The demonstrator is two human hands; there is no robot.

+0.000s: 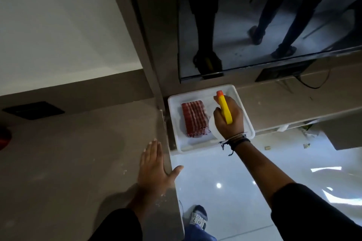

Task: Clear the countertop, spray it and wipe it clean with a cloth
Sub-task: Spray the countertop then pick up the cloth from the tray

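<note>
A white tray [246, 121] sits on a lower grey ledge to the right of the countertop [78, 152]. In it lies a folded red-and-white striped cloth [194, 118]. My right hand [230, 119] is over the tray, shut on a spray bottle [225, 110] with a yellow head, an orange nozzle and a white body mostly hidden under the hand. My left hand [154, 166] rests flat and open on the countertop's right edge, fingers together, thumb over the edge.
A dark screen [254, 25] stands behind the tray, a black cable [311, 82] to its right. A black plate [33, 110] lies at the countertop's back left, a red object [4, 137] at the left edge. Glossy white floor [244, 191] and my shoe [198, 217] are below.
</note>
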